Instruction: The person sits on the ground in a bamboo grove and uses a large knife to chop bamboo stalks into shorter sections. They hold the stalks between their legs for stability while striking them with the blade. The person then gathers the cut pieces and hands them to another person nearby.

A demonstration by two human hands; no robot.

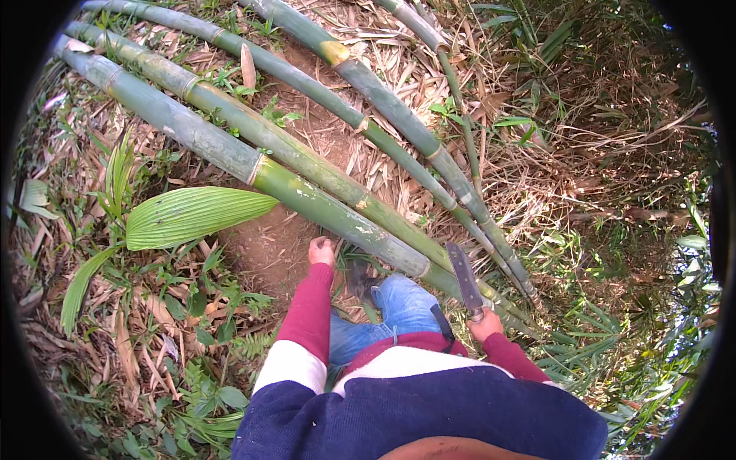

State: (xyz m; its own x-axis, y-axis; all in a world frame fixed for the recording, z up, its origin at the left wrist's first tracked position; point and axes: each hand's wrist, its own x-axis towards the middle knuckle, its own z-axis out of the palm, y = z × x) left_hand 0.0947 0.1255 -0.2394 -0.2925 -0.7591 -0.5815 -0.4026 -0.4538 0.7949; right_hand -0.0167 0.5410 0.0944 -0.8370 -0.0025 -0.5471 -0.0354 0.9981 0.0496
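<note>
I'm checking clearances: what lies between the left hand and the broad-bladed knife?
In the head view, the nearest green bamboo culm slants between the left hand and the broad-bladed knife, with narrow green leaves closer to the hand.

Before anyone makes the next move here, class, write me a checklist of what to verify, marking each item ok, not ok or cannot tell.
1. Right hand holds the broad knife by its handle end: ok.
2. Left hand well apart from the knife: ok.
3. Left hand empty: cannot tell; it looks curled.
4. Knife clear of the bamboo poles: cannot tell; it overlaps them in view, but contact is unclear.
5. Open room around the knife: probably not ok; the poles converge near it.
6. Firm footing: cannot tell; the dark footwear is mostly hidden.
</note>
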